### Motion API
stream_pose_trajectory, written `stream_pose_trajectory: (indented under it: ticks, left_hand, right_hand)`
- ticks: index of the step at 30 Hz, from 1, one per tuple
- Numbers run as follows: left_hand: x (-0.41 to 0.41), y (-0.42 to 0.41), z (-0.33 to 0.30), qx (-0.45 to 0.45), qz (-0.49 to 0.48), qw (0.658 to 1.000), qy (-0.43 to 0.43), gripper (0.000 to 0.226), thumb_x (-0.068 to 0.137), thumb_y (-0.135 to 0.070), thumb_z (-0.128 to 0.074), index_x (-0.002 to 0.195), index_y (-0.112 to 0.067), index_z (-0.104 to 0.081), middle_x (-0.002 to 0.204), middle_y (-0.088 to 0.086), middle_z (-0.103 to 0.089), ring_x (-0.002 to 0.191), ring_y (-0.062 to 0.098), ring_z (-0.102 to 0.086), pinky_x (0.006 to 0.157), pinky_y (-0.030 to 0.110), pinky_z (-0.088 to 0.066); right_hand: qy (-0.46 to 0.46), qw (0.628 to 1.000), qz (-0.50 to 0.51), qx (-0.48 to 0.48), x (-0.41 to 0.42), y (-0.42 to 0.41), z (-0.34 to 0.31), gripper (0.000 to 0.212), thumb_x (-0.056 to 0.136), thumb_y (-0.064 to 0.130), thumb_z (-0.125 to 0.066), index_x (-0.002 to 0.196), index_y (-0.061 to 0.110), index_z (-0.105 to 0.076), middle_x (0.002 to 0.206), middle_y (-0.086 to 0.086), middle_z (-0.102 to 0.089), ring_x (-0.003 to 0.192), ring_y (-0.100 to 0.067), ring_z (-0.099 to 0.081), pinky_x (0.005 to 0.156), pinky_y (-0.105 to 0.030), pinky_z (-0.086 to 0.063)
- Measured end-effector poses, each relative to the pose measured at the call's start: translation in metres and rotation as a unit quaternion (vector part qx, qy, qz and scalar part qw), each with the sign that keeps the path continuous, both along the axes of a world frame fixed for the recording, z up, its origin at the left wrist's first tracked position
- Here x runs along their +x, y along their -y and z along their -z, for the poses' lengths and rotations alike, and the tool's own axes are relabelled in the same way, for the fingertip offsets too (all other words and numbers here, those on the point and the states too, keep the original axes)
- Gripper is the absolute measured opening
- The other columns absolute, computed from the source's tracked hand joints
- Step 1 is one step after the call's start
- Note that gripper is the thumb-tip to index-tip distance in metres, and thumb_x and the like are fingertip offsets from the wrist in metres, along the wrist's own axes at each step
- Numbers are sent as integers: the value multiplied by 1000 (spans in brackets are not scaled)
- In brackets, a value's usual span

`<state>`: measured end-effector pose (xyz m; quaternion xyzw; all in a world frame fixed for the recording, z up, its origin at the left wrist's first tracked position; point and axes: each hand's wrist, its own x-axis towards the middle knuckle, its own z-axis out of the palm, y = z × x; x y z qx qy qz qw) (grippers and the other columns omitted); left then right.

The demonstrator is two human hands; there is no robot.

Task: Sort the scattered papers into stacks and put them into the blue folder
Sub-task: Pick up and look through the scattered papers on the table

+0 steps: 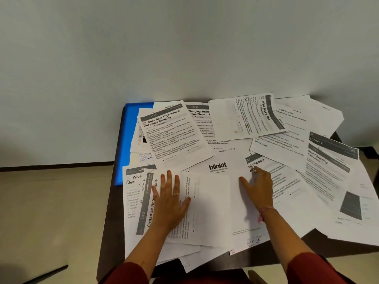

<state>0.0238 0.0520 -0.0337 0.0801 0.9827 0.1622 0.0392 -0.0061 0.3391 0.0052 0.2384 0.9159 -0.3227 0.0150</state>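
On the dark table (111,232), my left hand (171,203) and right hand (259,189) press flat, fingers spread, gripping nothing, on scattered papers (215,201); blue folder (127,144) lies underneath

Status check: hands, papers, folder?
Left hand and right hand open, flat on papers. Papers unsorted, spread across table. Blue folder mostly buried under sheets.

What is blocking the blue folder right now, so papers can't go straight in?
The flat blue plastic folder lies at the table's far left, mostly buried: the "Shoe Rack Organization" printed sheet and other loose sheets overlap it. Both the left hand and right hand rest flat on nearer papers.
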Motion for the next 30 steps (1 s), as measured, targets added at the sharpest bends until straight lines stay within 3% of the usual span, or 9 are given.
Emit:
stream_pose_trajectory:
  ticks: [3, 7, 14, 18, 23, 27, 28, 30]
  left_hand:
    - [4, -13, 3, -3, 32, 999, 7, 84, 92, -63, -25, 152, -19, 14, 160, 8, 14, 147, 26, 13, 117, 53, 11]
    - [10, -30, 1, -20, 88, 996, 18, 87, 86, -50, -38, 153, -11, 2, 160, 16, -2, 145, 33, -7, 118, 56, -7]
    - [20, -41, 0, -38, 99, 993, 56, 86, 86, -49, -40, 153, -7, -4, 161, 13, 5, 148, 29, 4, 114, 47, 4]
    - [21, -41, -3, -60, 94, 991, 77, 86, 86, -51, -38, 153, -7, -7, 160, 15, -9, 146, 29, -2, 113, 47, 0]
    - [19, -42, -6, -75, 106, 986, 107, 72, 86, -51, -37, 142, -7, -34, 151, 16, -28, 148, 27, 9, 112, 46, -2]
    - [17, -45, -9, -86, 108, 983, 121, 70, 85, -52, -35, 140, -8, -41, 151, 18, -32, 146, 33, -10, 116, 47, -5]
    - [16, -46, -11, -87, 103, 984, 116, 72, 86, -52, -33, 142, -7, -40, 154, 20, -26, 146, 36, -11, 119, 48, -5]
    - [13, -48, -20, -95, 113, 982, 120, 72, 94, -50, -26, 152, -8, -19, 158, 18, 6, 142, 34, 15, 115, 48, 8]
  right_hand:
    - [2, 997, 29, -66, -4, -7, 2, 58, 80, 30, -75, 126, 4, -53, 125, -12, -50, 107, -26, -52, 91, -37, -45]
    - [-10, 994, 43, -104, -10, -10, 2, 56, 79, 24, -77, 125, 5, -53, 111, -12, -55, 89, -21, -53, 78, -28, -40]
    - [5, 984, 43, -175, -18, -18, -4, 27, 85, 15, -71, 106, -1, -66, 86, -8, -60, 84, -23, -55, 82, -30, -42]
    - [-13, 989, -12, -149, -22, -24, -21, 18, 93, 16, -60, 103, 3, -69, 94, -10, -65, 91, -28, -58, 79, -31, -42]
    - [-87, 990, -37, -107, -28, -45, -54, 23, 96, 14, -55, 114, 3, -65, 101, -4, -60, 97, -19, -53, 83, -26, -35]
    - [-100, 988, -62, -100, -33, -66, -78, 22, 94, 14, -58, 112, 3, -67, 101, -7, -64, 96, -20, -56, 84, -27, -37]
    - [-103, 987, -67, -101, -34, -69, -84, 20, 94, 14, -59, 109, 4, -67, 99, -7, -65, 94, -20, -57, 83, -27, -38]
    - [-104, 986, -67, -114, -34, -76, -96, 16, 94, 14, -59, 106, 9, -68, 96, -6, -66, 91, -19, -57, 77, -23, -41]
